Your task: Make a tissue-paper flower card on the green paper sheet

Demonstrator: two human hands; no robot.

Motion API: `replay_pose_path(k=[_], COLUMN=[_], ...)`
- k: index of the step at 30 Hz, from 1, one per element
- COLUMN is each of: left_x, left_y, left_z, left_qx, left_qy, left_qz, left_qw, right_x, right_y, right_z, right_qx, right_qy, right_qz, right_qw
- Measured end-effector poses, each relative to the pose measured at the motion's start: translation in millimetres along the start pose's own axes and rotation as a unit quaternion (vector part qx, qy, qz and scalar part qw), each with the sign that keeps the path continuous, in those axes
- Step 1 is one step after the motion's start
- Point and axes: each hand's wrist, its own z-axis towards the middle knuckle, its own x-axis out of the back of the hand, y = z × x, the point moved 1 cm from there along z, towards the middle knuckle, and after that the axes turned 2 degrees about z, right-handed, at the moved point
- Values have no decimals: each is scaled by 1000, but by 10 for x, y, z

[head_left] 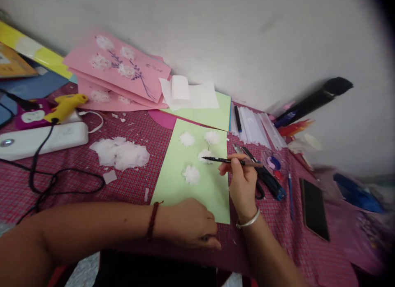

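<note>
In the head view, grasps a slim black pen point(219, 159) in the right hand point(242, 182), thumb and fingers closed about the shaft, tip pointing left at one of four white puffs point(191, 174) on a pale green sheet point(173, 172). Cannot tell contact from a small gap between tip and puff. Has a thin dark line on the sheet, between that puff and the upper right one. Rests the left hand point(191, 223) across the sheet's lower edge, back upward, fingers loosely curled; cannot tell, with the palm hidden, between an empty hand and a full one. Wears a dark red bracelet point(152, 221) on the left wrist, a silver bangle point(249, 219) on the right. Has the green sheet flat on the cloth-covered table point(138, 128), directly in front. To its left, has a heap of white paper pieces point(121, 153), then a yellow glue gun point(66, 107). Has pink sheets point(82, 52) stacked near the wall, beside a partly unrolled white roll point(180, 89). Just beside the right hand, has a dark-handled tool point(270, 181); farther right, a dark phone point(314, 209).
</note>
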Motion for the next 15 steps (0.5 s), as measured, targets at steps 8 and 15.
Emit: replay_pose_path(k=[8, 15], left_x=[84, 27], left_y=[0, 34], left_z=[-17, -1], left_qx=[44, 20], left_qy=[-14, 17], left_qz=[-35, -3], left_qw=[998, 1000], right_x=[47, 58], right_y=[80, 164], right_z=[-276, -263], right_qx=[47, 75], right_qy=[-11, -3], right_qz=[-117, -177], right_qw=[992, 981])
